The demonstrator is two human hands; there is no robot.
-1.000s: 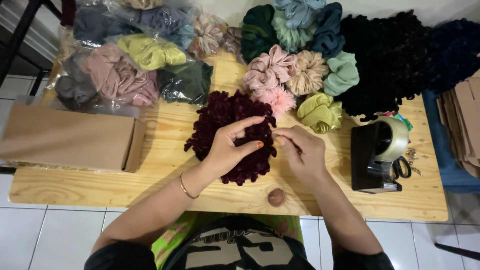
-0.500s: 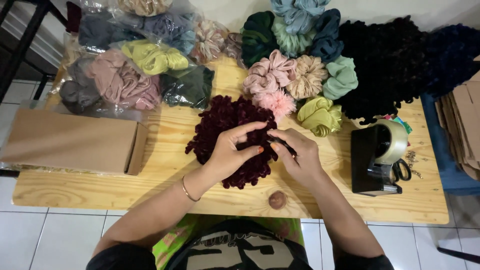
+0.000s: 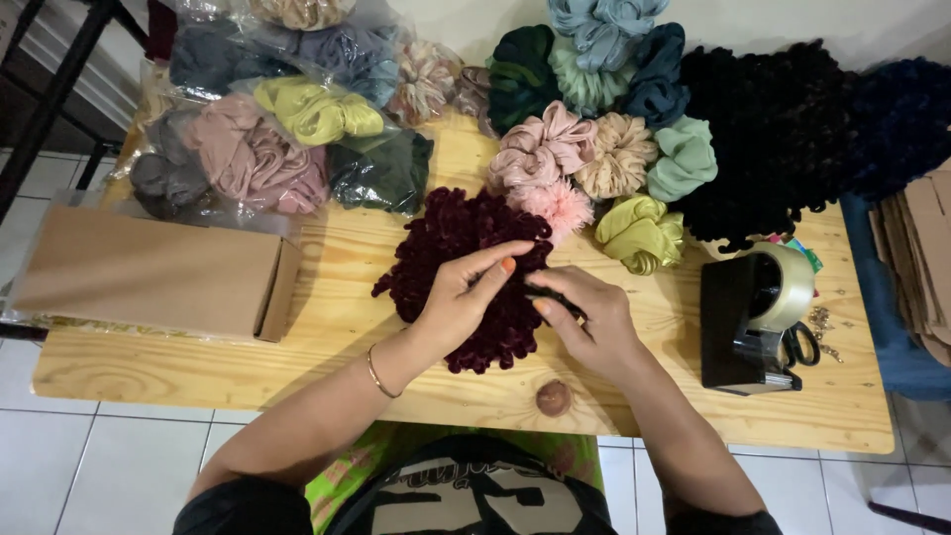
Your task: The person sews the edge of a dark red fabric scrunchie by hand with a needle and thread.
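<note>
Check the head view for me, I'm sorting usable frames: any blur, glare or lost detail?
Head view: sharp, evenly lit; both hands crisp on the maroon velvet scrunchie pile; glare on the clear plastic bags; the black scrunchie heap loses detail in darkness.

Home craft-packing corner, scrunchies [image 3: 614, 154] piling on a pine table [image 3: 327, 287]; bagged stock [image 3: 277, 149], tape dispenser [image 3: 758, 317], cardboard box [image 3: 149, 272] sitting ready
</note>
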